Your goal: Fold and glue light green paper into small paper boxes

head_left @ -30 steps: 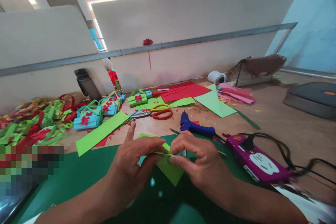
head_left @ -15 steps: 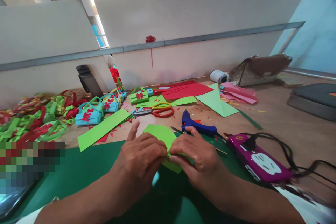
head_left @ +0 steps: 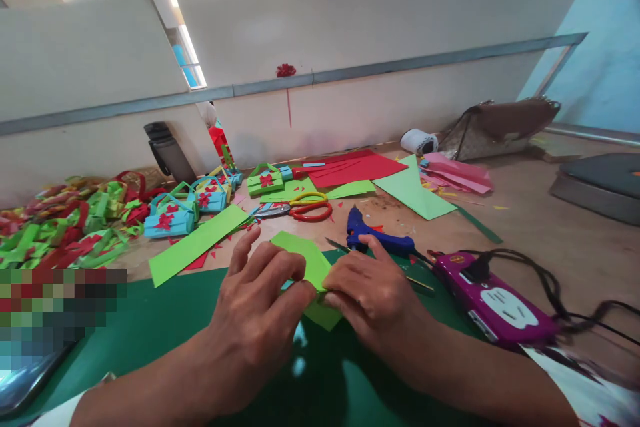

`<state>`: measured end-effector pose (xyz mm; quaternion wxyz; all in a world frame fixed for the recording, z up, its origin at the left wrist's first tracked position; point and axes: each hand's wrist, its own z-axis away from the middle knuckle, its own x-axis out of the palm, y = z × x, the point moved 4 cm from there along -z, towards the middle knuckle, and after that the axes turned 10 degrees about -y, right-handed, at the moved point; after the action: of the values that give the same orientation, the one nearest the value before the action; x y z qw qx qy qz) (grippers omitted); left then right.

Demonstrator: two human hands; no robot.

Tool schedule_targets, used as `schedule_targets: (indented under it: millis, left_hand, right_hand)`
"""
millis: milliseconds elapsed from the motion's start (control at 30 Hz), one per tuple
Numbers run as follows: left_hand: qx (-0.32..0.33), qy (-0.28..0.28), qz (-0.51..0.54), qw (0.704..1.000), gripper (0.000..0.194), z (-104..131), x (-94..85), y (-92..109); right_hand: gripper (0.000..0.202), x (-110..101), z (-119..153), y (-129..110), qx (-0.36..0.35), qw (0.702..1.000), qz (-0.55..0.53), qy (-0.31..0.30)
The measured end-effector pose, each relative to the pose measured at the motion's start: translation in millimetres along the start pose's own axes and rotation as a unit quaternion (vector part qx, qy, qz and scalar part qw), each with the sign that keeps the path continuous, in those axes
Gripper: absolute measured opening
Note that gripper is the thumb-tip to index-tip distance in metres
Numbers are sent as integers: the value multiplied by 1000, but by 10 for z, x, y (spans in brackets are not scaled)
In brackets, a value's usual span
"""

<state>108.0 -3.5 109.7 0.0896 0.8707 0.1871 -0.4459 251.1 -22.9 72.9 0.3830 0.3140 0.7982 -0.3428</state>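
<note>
- The lime-green paper sheet is on the near-left side of the blue glue gun, at the hands, above the green mat.
- The right hand, just on the near side of the glue gun, is closed in a pinch on the sheet, thumb below and index finger above; this probably steadies the creased part.
- The left hand, farther left of the glue gun, has its thumb tip at the same crease, index finger curled above it. Whether these two clamp the paper I cannot tell; the thumb seems placed to press the crease.
- The two hands nearly meet at their fingertips, perhaps so that both work one short stretch of edge.
- The sheet's visible long axis slants: its far end points away and leftward from the glue gun, while a lower corner points back toward the wearer. The fingers hide part of the outline.
- Left of the glue gun lie the scissors and, farther left, a lime-green paper strip.
- The purple power strip sits right of the glue gun, presumably there to keep its cord within reach.
</note>
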Motion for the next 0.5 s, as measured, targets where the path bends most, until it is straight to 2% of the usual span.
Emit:
schedule_targets:
  millis: [267, 500]
  left_hand:
    - [-1, 33, -7, 999, 18, -15, -1, -26]
    - [-33, -21, 42, 998, 18, -16, 84, -66]
  right_hand:
    - [18, -5, 5, -1, 15, 999, 28, 13]
    - [12, 62, -3, 34, 24, 999, 32, -9]
